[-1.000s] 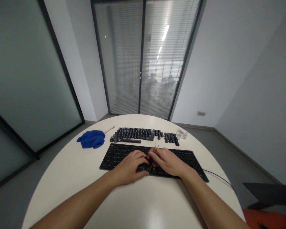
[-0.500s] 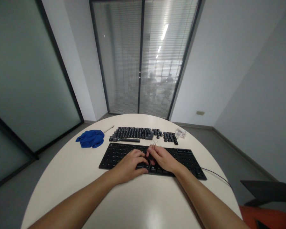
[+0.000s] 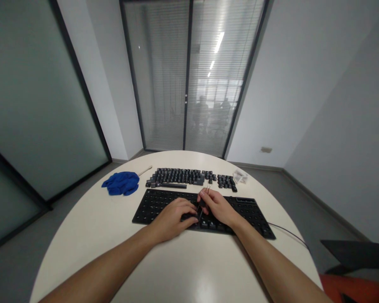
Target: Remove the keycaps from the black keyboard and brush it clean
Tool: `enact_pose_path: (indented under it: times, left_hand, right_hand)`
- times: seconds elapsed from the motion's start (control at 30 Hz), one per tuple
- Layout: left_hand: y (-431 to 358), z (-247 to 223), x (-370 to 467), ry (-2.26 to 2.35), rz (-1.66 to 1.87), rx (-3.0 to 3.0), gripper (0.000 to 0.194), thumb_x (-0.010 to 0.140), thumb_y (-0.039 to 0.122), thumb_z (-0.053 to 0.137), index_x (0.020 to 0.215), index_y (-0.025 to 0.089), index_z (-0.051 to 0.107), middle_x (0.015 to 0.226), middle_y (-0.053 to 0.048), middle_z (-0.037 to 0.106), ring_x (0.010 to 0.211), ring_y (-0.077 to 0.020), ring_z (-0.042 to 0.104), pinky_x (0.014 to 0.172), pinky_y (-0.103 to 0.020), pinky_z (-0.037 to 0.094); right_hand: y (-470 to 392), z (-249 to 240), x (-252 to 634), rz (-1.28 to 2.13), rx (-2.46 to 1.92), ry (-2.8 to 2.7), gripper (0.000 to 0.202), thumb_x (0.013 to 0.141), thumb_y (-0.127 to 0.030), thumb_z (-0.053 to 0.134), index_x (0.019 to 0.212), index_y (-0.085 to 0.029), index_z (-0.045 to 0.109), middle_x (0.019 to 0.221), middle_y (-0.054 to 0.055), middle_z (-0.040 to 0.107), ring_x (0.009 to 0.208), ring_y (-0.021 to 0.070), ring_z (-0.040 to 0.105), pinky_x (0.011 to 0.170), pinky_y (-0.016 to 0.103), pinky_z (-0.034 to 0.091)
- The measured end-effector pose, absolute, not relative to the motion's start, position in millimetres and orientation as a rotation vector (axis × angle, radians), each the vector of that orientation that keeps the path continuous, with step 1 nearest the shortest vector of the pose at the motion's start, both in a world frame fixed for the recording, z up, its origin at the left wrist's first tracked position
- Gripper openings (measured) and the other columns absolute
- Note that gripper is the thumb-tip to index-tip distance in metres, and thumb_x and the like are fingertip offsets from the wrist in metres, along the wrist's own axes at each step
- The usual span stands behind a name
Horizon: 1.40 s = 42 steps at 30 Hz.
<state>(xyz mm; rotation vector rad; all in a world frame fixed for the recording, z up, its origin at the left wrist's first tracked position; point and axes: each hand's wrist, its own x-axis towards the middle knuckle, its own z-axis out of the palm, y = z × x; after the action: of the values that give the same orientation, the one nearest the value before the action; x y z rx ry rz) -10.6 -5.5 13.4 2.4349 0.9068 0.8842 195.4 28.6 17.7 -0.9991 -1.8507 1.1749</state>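
Observation:
A black keyboard base (image 3: pixel 164 200) lies across the table before me, most of its switches bare of caps. My right hand (image 3: pixel 216 205) is closed on a thin wire keycap puller (image 3: pixel 201 213), gripped by its dark middle. The puller slants, with its wire ends showing above the fingers and its lower wires down at the front keys. From the left, my left hand (image 3: pixel 175 216) rests over the keyboard, fingers curved and apart from the thumb, its tips beside the puller's lower end. A few keycaps (image 3: pixel 212 225) sit on the front row near my right hand.
Behind the keyboard, loose black keycaps (image 3: pixel 178 174) lie in rows, with the long spacebar (image 3: pixel 173 185) in front. A blue cloth (image 3: pixel 121 183) and a thin light stick (image 3: pixel 145 170) are at the left. A clear plastic bag (image 3: pixel 240 176) and the cable (image 3: pixel 286 230) lie right.
My right hand has risen slightly and tilted the keycap puller, so more of its lower wires show. My left hand stays almost in place, its thumb a little higher.

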Motion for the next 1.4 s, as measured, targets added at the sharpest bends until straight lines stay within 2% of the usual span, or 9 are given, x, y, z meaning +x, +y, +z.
enact_pose_path:
  times: [0.2,0.4,0.6,0.7,0.87,1.0,1.2,1.4]
  left_hand:
    - [-4.3,11.6,-9.6,1.006,0.916,2.393,0.020,0.090,0.029,0.062,0.108,0.022,0.070,0.111,-0.005,0.071,0.110,-0.0216,0.060,0.100,-0.039,0.046]
    - [-4.1,10.2,-9.7,1.060,0.936,2.323,0.017,0.086,0.028,0.067,0.102,0.021,0.069,0.109,-0.006,0.070,0.107,-0.0222,0.060,0.098,-0.038,0.046]
    - [-1.1,10.3,-9.3,1.118,0.986,2.141,0.015,0.084,0.027,0.068,0.097,0.021,0.067,0.101,-0.004,0.070,0.098,-0.0212,0.063,0.091,-0.035,0.048]
    - [-1.0,13.9,-7.8,1.101,1.014,2.022,0.014,0.083,0.024,0.068,0.096,0.019,0.066,0.096,-0.003,0.071,0.092,-0.0200,0.064,0.087,-0.033,0.048]
    - [0.3,18.8,-6.8,1.033,1.034,1.883,0.018,0.085,0.024,0.063,0.101,0.018,0.068,0.100,-0.005,0.073,0.096,-0.0204,0.065,0.092,-0.034,0.046]
    - [5.6,16.8,-7.6,1.019,1.094,1.708,0.021,0.085,0.030,0.062,0.100,0.016,0.067,0.096,-0.006,0.073,0.091,-0.0204,0.067,0.087,-0.033,0.049]
    - [10.2,14.4,-9.3,1.054,1.199,1.536,0.028,0.082,0.042,0.067,0.090,0.016,0.063,0.085,-0.005,0.072,0.083,-0.0202,0.068,0.080,-0.032,0.051]
    - [9.8,13.3,-9.4,0.973,1.173,1.526,0.034,0.082,0.043,0.067,0.103,0.016,0.064,0.088,-0.006,0.072,0.087,-0.0210,0.068,0.082,-0.033,0.052]
  right_hand:
    - [29.4,18.3,193.8,1.044,-1.057,-1.839,0.040,0.094,-0.057,0.045,0.087,-0.018,0.053,0.051,-0.006,0.053,0.045,0.0108,0.049,0.051,0.023,0.040]
    - [18.0,30.9,190.7,0.769,-1.098,-1.980,0.033,0.096,-0.048,0.047,0.085,-0.019,0.059,0.055,-0.003,0.060,0.050,0.0131,0.056,0.053,0.023,0.042]
    - [12.5,37.6,190.3,0.668,-1.046,-2.054,0.029,0.097,-0.040,0.047,0.087,-0.018,0.062,0.063,-0.001,0.063,0.056,0.0130,0.058,0.056,0.023,0.042]
    - [12.9,37.1,192.4,0.689,-1.000,-2.050,0.027,0.097,-0.039,0.049,0.087,-0.018,0.063,0.068,0.001,0.064,0.061,0.0139,0.061,0.060,0.024,0.044]
    - [13.6,35.8,194.5,0.808,-0.928,-1.960,0.024,0.095,-0.040,0.053,0.088,-0.019,0.061,0.069,0.001,0.066,0.064,0.0146,0.064,0.060,0.024,0.047]
    - [13.4,34.8,193.5,0.914,-0.858,-1.880,0.021,0.093,-0.040,0.057,0.087,-0.019,0.056,0.072,0.002,0.068,0.067,0.0145,0.065,0.063,0.026,0.050]
    - [7.7,34.3,189.0,1.017,-0.817,-1.910,0.025,0.087,-0.043,0.065,0.095,-0.021,0.057,0.088,0.005,0.073,0.081,0.0182,0.068,0.071,0.031,0.054]
    - [10.2,29.8,189.5,1.019,-0.820,-1.871,0.024,0.088,-0.041,0.065,0.099,-0.020,0.061,0.086,0.005,0.072,0.081,0.0182,0.069,0.073,0.031,0.055]
